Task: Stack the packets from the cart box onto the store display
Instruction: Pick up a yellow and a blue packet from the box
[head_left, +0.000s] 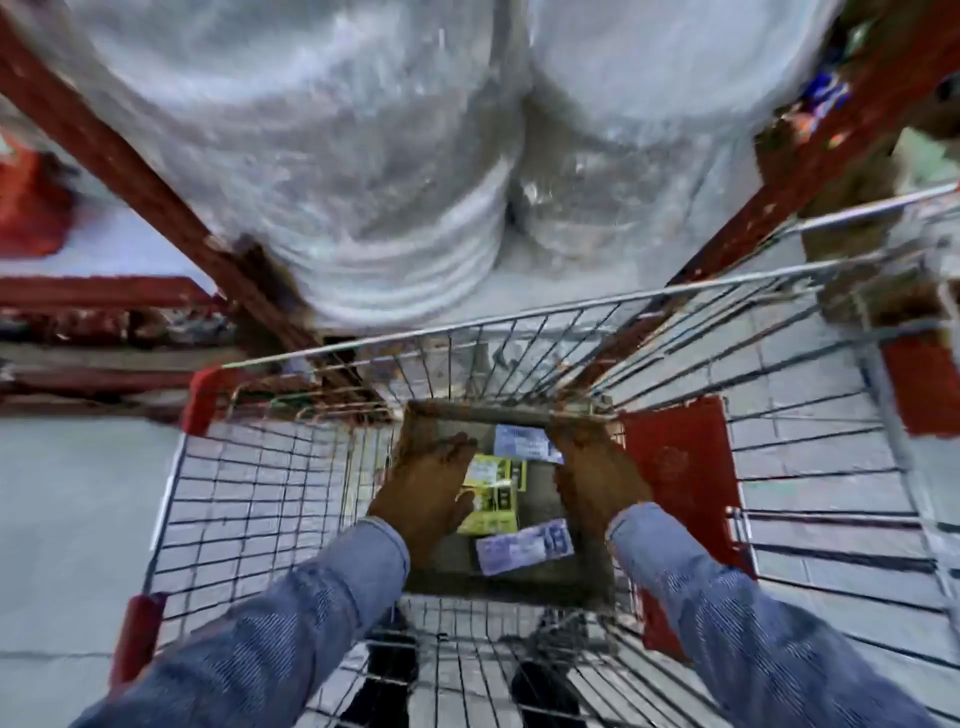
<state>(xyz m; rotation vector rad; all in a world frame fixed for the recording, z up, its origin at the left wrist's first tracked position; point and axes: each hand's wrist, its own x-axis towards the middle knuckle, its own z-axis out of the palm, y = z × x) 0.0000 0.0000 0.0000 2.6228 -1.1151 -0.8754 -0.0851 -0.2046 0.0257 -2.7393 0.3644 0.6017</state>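
A brown cardboard box (511, 413) stands inside the wire cart (270, 499), seen from above. At its bottom lie a yellow-green packet (493, 496), a pale blue packet (524, 441) at the far side and a purple-blue packet (524, 548) at the near side. My left hand (423, 493) reaches down into the box at its left wall, fingers extended beside the yellow-green packet. My right hand (597, 475) lies flat against the box's right wall. Neither hand clearly holds a packet. The picture is blurred.
A red metal display rack (156, 192) rises ahead, holding large stacks wrapped in clear plastic (322, 156). A second wire cart (857, 415) stands against the right side. Red cart corner guards (205, 397) and a red panel (675, 467) frame the basket. Grey floor lies to the left.
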